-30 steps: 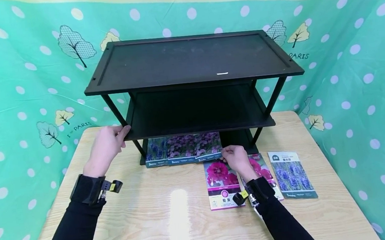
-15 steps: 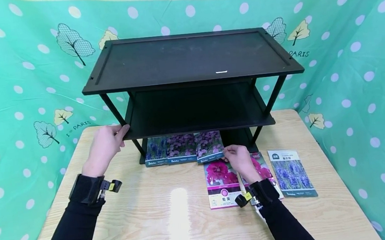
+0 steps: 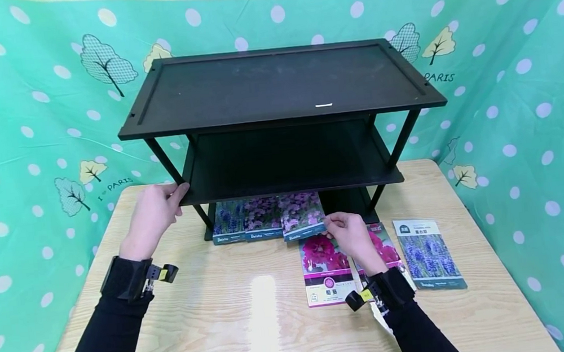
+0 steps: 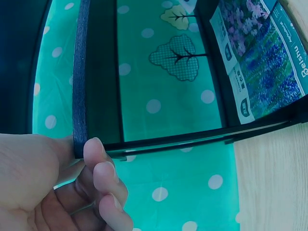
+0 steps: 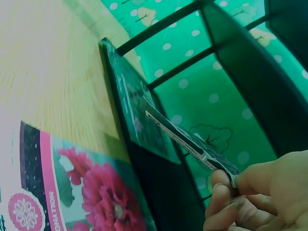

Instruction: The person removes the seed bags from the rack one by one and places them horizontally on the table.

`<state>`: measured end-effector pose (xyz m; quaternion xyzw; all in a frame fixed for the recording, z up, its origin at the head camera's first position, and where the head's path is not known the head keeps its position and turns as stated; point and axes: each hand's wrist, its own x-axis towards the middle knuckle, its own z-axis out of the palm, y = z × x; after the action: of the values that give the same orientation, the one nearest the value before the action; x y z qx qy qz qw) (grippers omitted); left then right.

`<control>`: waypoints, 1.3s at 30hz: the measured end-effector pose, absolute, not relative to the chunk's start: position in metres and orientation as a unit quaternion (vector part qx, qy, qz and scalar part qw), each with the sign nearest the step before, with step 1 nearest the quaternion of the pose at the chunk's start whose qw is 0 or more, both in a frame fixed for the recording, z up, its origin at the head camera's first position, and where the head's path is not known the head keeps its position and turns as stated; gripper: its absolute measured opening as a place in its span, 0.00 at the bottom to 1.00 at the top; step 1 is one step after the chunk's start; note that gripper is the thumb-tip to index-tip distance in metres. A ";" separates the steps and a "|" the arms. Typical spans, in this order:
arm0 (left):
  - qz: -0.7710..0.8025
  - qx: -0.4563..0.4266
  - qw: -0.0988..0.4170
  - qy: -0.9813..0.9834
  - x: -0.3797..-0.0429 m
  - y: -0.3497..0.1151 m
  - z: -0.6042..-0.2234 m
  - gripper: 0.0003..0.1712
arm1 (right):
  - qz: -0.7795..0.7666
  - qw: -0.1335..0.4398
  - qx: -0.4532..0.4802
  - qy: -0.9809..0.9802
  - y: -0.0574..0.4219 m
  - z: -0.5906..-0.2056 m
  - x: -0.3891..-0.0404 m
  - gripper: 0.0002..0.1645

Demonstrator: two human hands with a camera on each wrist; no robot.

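My left hand [image 3: 155, 213] grips the front left corner of the middle board [image 3: 286, 161] of a black three-tier shelf rack [image 3: 273, 89]; in the left wrist view its thumb and fingers close on the dark edge. My right hand [image 3: 351, 240] pinches the lower right corner of a seed packet with pink-purple flowers [image 3: 302, 213] at the bottom tier. Tilted up in the right wrist view, that packet [image 5: 185, 142] stands off the board. To its left lie a packet of purple flowers [image 3: 263, 217] and one of blue flowers [image 3: 228, 221].
On the wooden table [image 3: 213, 307], below the right hand, lie two packets with magenta flowers [image 3: 327, 271], one partly under the right forearm. A lavender packet [image 3: 429, 255] lies farther right. A polka-dot cloth [image 3: 18, 139] hangs behind and at the sides.
The pinched packet has tilted up and shifted slightly left, its edge now overlapping the middle packet. My right hand moved with it; the left hand keeps its grip on the rack.
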<state>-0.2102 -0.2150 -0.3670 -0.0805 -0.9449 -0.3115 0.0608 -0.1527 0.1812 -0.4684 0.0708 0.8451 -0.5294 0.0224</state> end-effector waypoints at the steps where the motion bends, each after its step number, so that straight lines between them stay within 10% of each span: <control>1: -0.312 -0.080 0.061 -0.945 -0.210 -0.215 -0.367 0.32 | -0.529 0.021 0.069 0.845 0.180 -0.467 -0.152 0.14; 39: -0.316 -0.083 0.058 -0.943 -0.211 -0.216 -0.366 0.31 | -0.532 0.089 0.059 0.840 0.161 -0.463 -0.108 0.10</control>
<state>-0.2112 -0.2160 -0.3663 -0.0829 -0.9433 -0.3161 0.0577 -0.1080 0.1614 -0.4634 0.0588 0.8401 -0.5319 0.0887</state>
